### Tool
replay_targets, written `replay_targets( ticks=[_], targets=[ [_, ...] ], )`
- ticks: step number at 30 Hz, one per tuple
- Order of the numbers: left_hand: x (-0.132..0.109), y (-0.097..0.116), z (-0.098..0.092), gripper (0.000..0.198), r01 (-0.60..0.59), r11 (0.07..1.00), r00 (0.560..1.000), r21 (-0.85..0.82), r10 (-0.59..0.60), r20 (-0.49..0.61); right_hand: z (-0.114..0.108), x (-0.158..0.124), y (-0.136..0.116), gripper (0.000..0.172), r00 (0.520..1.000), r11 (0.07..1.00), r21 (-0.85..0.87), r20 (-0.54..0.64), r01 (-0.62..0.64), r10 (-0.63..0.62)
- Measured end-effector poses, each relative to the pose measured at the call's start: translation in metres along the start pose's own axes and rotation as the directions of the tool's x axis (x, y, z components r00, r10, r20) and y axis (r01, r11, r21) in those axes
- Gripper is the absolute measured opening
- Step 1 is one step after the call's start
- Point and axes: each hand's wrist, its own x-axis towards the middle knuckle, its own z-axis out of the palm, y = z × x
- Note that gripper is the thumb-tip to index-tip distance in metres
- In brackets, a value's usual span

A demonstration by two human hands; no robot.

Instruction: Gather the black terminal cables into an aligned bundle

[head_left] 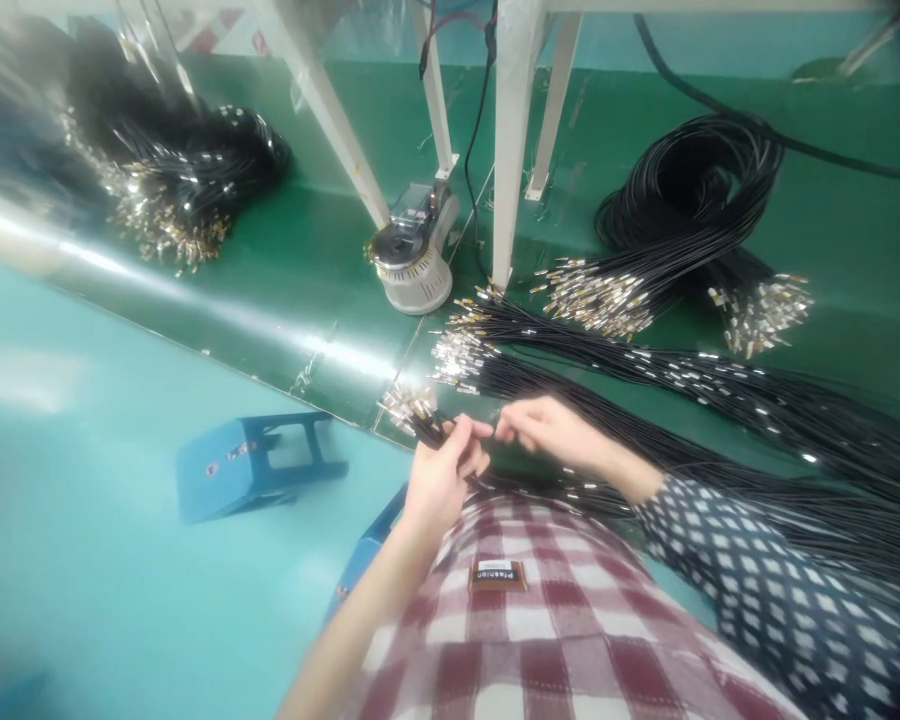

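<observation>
My left hand [442, 475] is wrapped round a small bundle of black cables [429, 430], just below their shiny metal connector ends [409, 405]. Close to its right, my right hand [544, 428] has its fingers curled and pinched together near the left fingertips; whatever they may hold is too small to make out. Beyond both hands, a thick bundle of loose black cables [585, 410] lies stretched out to the right, its bright connector ends [461, 355] pointing left. Another long cable bundle [690, 370] runs behind it.
A coiled cable bundle [667, 190] lies at the back right, and more cables [217, 160] hang at the back left. A round grey-white machine [412, 260] stands by white table legs [514, 150]. Blue stools [217, 465] are on the lower floor, left of the green surface's edge.
</observation>
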Motion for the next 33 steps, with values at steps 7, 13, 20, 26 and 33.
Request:
replay_targets(
  ticks=[7, 13, 20, 26, 33],
  targets=[
    [0.0, -0.005, -0.018, 0.045, 0.04, 0.998, 0.997, -0.047, -0.036, 0.075, 0.009, 0.041, 0.075, 0.021, 0.961, 0.767, -0.589, -0.246, -0.254, 0.128],
    [0.006, -0.006, -0.021, 0.051, 0.138, 0.977, 0.988, -0.164, -0.124, 0.092, 0.018, 0.036, 0.088, 0.029, 0.966, 0.744, -0.635, -0.253, -0.207, 0.053],
    [0.008, -0.005, -0.018, 0.052, 0.147, 0.978, 0.988, -0.15, -0.137, 0.076, 0.017, 0.043, 0.083, 0.026, 0.95, 0.836, -0.52, -0.311, -0.176, 0.006],
    [0.004, -0.006, -0.013, 0.02, 0.041, 0.996, 0.999, -0.083, -0.04, 0.01, -0.005, -0.003, 0.063, 0.023, 0.936, 0.957, -0.266, -0.351, -0.116, 0.016],
    [0.009, 0.007, 0.012, 0.036, -0.026, 0.999, 0.992, 0.035, 0.021, 0.127, -0.011, -0.064, 0.024, 0.035, 0.946, 0.925, 0.375, -0.317, 0.065, 0.062]
  ],
)
